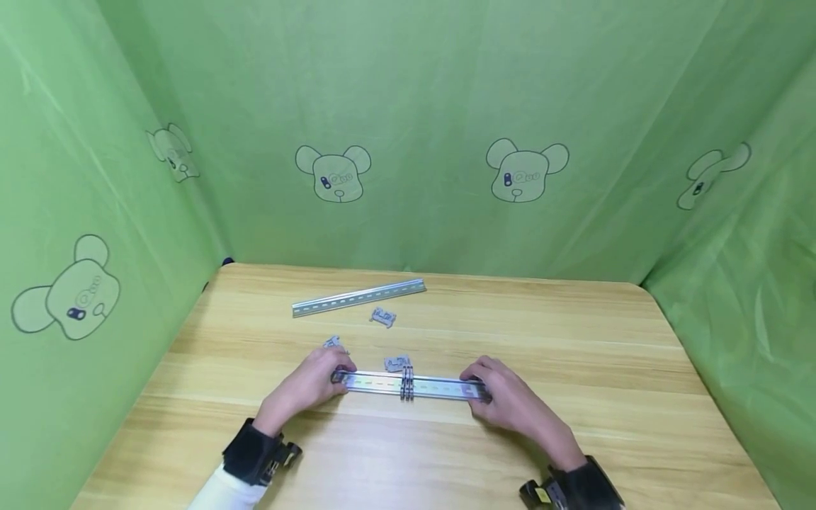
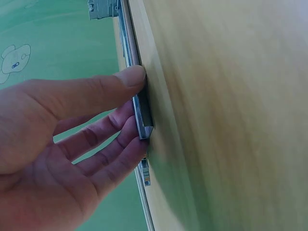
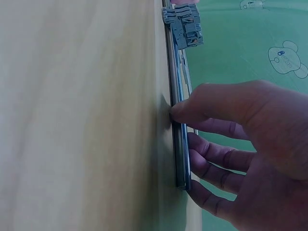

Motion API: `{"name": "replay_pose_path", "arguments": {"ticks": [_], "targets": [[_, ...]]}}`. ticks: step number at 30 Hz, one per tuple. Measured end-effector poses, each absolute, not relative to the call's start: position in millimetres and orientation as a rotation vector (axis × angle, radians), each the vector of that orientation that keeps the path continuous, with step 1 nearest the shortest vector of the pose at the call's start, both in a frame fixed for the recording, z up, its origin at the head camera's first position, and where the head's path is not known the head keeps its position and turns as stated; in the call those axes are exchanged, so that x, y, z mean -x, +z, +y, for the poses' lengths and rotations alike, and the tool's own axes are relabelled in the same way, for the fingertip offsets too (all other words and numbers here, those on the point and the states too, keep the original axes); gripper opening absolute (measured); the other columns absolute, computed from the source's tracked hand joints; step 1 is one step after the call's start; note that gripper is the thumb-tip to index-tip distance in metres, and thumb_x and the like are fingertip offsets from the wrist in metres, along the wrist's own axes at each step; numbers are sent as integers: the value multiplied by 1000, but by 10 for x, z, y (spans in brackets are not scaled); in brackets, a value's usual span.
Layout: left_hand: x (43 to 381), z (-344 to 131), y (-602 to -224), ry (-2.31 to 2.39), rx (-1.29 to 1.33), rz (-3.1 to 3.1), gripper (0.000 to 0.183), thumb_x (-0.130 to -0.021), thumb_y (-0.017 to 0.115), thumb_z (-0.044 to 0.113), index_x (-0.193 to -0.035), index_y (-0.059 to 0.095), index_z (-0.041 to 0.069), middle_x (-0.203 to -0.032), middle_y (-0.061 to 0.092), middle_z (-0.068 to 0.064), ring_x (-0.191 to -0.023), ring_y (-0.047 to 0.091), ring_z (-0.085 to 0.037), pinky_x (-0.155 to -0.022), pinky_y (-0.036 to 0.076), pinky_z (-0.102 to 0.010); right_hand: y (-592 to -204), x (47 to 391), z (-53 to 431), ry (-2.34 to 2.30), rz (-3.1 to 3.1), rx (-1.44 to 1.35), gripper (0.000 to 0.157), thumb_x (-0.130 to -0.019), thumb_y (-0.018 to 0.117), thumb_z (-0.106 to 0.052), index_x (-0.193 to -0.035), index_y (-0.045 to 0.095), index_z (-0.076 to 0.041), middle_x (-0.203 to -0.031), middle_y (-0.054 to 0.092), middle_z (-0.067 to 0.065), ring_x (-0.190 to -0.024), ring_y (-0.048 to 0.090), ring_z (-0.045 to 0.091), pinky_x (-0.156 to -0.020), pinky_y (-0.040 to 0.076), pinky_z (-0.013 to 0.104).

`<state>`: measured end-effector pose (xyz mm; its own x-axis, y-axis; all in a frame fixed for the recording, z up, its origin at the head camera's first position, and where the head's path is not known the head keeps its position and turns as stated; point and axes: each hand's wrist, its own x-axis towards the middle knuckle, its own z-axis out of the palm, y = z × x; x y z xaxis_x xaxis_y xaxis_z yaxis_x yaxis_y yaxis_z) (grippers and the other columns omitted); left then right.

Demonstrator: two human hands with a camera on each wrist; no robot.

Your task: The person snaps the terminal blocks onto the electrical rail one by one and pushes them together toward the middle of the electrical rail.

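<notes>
A slotted metal DIN rail [image 1: 440, 388] lies crosswise near the middle of the wooden table. Several thin grey terminal blocks [image 1: 406, 383] sit side by side on it, just left of its centre. My left hand [image 1: 312, 382] pinches the rail's left end; in the left wrist view the thumb is on one edge of the rail [image 2: 143, 115] and the fingers on the other. At the right end, my right hand [image 1: 506, 397] grips the rail [image 3: 181, 159] between thumb and fingers. The mounted blocks [image 3: 186, 26] stand up from the rail in the right wrist view.
Behind the held rail lie three loose grey terminal blocks: one block [image 1: 397, 363] close behind it, another block [image 1: 333, 343] by my left hand, a third block [image 1: 383, 316] farther back. A second DIN rail [image 1: 359, 297] lies slanted near the table's back. Green curtains [image 1: 433, 234] surround the table.
</notes>
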<state>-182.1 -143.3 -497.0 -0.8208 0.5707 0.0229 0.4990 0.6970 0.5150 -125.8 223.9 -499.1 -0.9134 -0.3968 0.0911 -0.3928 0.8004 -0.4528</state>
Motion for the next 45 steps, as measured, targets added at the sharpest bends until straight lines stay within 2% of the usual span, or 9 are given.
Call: {"name": "replay_pose_path", "arguments": {"ticks": [5,11,17,23,27,30,36,41,45], "targets": [[1875,-1436,-4979,784,-832,2775,36,-76,88,5,-110,75,6,-107,70,-5,-104,65,-23,-95,56,-41,-4991,1328,2230,-755,2963,631,40,-75,83,-5,-113,72,-10,-109,63,0,-96,59,14,-85,58,37],[1908,-1452,-4981,800,-850,2785,36,-75,88,5,-109,75,5,-107,71,-6,-103,65,-24,-94,56,-42,-4982,1396,2221,-756,2942,628,41,-76,83,-7,-115,71,-10,-111,63,0,-99,59,16,-87,57,39],[2022,-1583,-4867,950,-795,2739,37,-79,85,8,-114,73,3,-106,71,-7,-98,67,-24,-89,58,-39,-4869,1543,2204,-776,2913,702,50,-83,83,-16,-128,65,-6,-121,63,9,-109,62,28,-94,56,48],[2456,-1759,-4634,983,-688,2836,39,-91,75,9,-127,65,-3,-122,66,-21,-111,62,-39,-99,53,-51,-4657,2045,1998,-789,2948,822,63,-85,83,-17,-140,56,-3,-137,56,16,-125,56,36,-104,50,52],[2762,-1862,-4616,870,-605,2864,48,-92,74,11,-135,59,-3,-140,56,-25,-130,51,-46,-111,40,-59,-4617,2443,1796,-749,2930,836,64,-88,81,-18,-144,53,-5,-144,51,17,-130,52,35,-106,49,52],[2923,-1909,-4647,799,-564,2845,54,-91,76,13,-140,56,-1,-147,49,-26,-135,45,-47,-115,34,-60,-4626,2702,1684,-697,2902,808,65,-89,80,-17,-146,50,-6,-144,49,18,-129,51,35,-105,50,51],[3103,-1949,-4692,731,-534,2799,65,-85,81,14,-142,54,1,-142,52,-27,-124,52,-42,-109,42,-60,-4683,3124,1533,-622,2856,815,67,-86,79,-9,-146,50,-2,-144,47,22,-129,49,39,-107,47,54],[3188,-1944,-4679,684,-539,2760,73,-81,86,15,-144,53,2,-137,54,-27,-123,52,-42,-106,44,-60,-4748,3362,1475,-513,2833,792,69,-83,76,-4,-147,50,-3,-148,44,24,-132,46,43,-110,43,57],[3277,-1930,-4696,628,-601,2743,70,-79,87,13,-141,56,0,-133,56,-28,-121,54,-42,-103,47,-57,-4793,3481,1456,-426,2831,786,69,-80,75,-3,-145,52,-3,-147,45,25,-132,46,43,-111,42,56]]}}
